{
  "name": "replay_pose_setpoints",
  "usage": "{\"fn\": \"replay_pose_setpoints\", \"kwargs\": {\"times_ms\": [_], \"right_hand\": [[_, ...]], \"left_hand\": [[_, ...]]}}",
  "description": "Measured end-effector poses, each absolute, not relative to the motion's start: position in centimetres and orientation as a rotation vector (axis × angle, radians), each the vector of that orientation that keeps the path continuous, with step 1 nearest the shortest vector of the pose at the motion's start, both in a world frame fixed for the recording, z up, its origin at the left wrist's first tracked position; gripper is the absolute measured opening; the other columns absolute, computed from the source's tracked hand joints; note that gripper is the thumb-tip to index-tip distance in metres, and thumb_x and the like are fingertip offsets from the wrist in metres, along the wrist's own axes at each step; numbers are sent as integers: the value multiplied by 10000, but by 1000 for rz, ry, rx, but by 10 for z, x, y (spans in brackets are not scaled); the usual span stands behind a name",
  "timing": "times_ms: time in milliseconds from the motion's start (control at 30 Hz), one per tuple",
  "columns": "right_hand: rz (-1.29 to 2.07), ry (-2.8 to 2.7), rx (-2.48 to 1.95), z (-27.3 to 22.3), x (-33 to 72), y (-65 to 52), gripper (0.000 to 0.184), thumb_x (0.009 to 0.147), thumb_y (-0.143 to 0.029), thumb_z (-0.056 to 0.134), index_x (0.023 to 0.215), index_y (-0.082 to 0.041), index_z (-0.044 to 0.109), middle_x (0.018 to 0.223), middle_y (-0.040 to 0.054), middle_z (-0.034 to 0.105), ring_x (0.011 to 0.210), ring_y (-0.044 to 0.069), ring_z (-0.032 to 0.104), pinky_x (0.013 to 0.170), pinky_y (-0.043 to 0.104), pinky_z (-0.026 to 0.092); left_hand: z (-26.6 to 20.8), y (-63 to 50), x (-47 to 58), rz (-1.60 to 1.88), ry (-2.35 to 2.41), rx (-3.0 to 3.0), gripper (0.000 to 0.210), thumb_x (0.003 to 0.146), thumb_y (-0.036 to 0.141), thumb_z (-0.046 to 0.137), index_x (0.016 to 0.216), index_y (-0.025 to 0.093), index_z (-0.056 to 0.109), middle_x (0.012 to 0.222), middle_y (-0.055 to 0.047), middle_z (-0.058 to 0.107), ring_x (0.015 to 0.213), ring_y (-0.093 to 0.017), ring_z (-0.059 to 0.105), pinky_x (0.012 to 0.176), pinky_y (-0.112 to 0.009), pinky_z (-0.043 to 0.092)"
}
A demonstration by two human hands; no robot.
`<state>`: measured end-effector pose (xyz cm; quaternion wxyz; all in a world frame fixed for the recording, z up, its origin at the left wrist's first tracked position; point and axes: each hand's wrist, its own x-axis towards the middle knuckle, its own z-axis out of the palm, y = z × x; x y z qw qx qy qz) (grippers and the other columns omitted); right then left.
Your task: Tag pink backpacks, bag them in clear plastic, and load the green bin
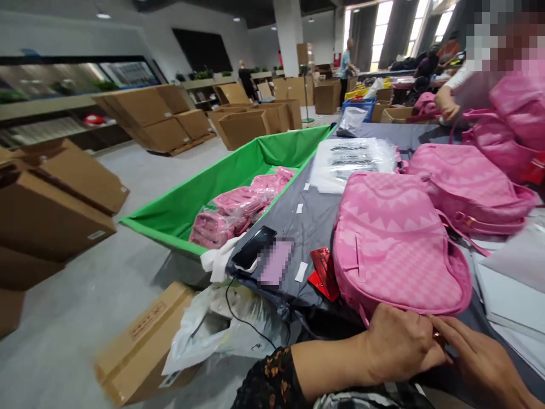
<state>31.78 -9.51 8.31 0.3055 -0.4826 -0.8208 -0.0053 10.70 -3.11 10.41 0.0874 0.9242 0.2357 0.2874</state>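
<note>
At far left, flattened and standing cardboard boxes (63,193) are being seen on the floor. Beside the left edge of the grey-covered table (315,221), pink packs in clear film (238,204) are being held by a green bin (170,227). At the near left corner, a dark phone (254,247) is being supported, with red tags (324,274) lying to its right, just beside the pink backpack (395,227). The backpack is being carried flat near the table's near edge. Below its lower rim, the left hand (398,343) is being held with fingers curled well in, knuckles up, close against the seam; whether anything is gripped cannot be told. At the far edge, a co-worker's hand (448,105) is being seen near other pink bags. The right hand (477,349) is being brought against the left, its fingers extended and partly together; its grasp is being hidden. A second pink backpack (468,182) is lying behind, and white sheets (511,304) are lying toward the right edge.
</note>
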Motion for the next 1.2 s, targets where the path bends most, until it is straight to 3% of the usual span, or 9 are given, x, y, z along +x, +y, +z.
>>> {"fn": "replay_pose_setpoints", "kwargs": {"times_ms": [133,200,400,533,667,800,933,1067,1200], "right_hand": [[-68,-1936,-1406,56,281,-106,732,957,-124,467,1560,-513,321,1123,50,716,939,290,737,696,400,635],[-5,-1823,-1394,65,263,-106,694,965,-133,446,1529,-529,359,1048,43,710,893,277,736,677,387,639],[113,-1093,-1540,82,275,-121,99,897,-411,663,873,-329,712,787,10,696,683,232,681,581,338,601],[234,-705,-1612,80,330,-92,399,710,-592,798,796,-211,717,723,52,701,589,189,610,475,279,505],[252,-905,-1546,93,365,-8,558,667,-749,710,747,-199,660,762,78,705,688,212,637,632,341,552],[277,-1012,-1557,101,367,58,608,718,-797,607,818,-198,621,768,72,679,697,207,620,689,370,551],[199,-1055,-1619,81,352,24,506,831,-664,557,1017,-195,595,931,103,673,810,243,635,814,453,550],[72,-1357,-1607,39,317,-63,219,947,-368,477,1074,-229,588,943,70,671,868,230,680,803,395,582],[0,-1452,-1588,-15,284,-90,375,915,-283,488,1289,-265,505,1124,88,675,983,267,720,797,405,632]], "left_hand": [[119,-28,98,886,386,2876,302,907,425,584,815,146,653,657,-58,651,583,-179,631,484,-314,403],[126,-14,87,842,508,2948,379,933,511,574,969,143,656,751,-59,662,678,-199,646,594,-331,463],[112,5,67,467,474,3343,382,1026,226,503,1366,51,514,817,-33,618,722,-180,581,617,-320,412],[91,-26,54,666,342,3344,411,1009,130,416,1383,4,532,806,-43,587,677,-163,515,588,-324,377],[82,-32,46,829,237,3346,399,1019,180,409,1335,10,586,754,-43,562,620,-157,482,556,-332,344],[99,-4,54,944,518,3284,378,1040,335,507,1323,96,583,770,-40,604,690,-188,562,614,-331,417],[103,-1,66,1422,546,2980,292,1017,240,529,1273,105,570,868,-72,681,794,-192,633,755,-341,526],[76,-22,89,1070,618,2991,236,950,325,643,1076,126,639,886,-85,712,795,-217,684,696,-337,573],[61,-18,135,445,757,3004,127,951,273,639,893,165,673,778,-48,724,648,-215,700,536,-295,524]]}}
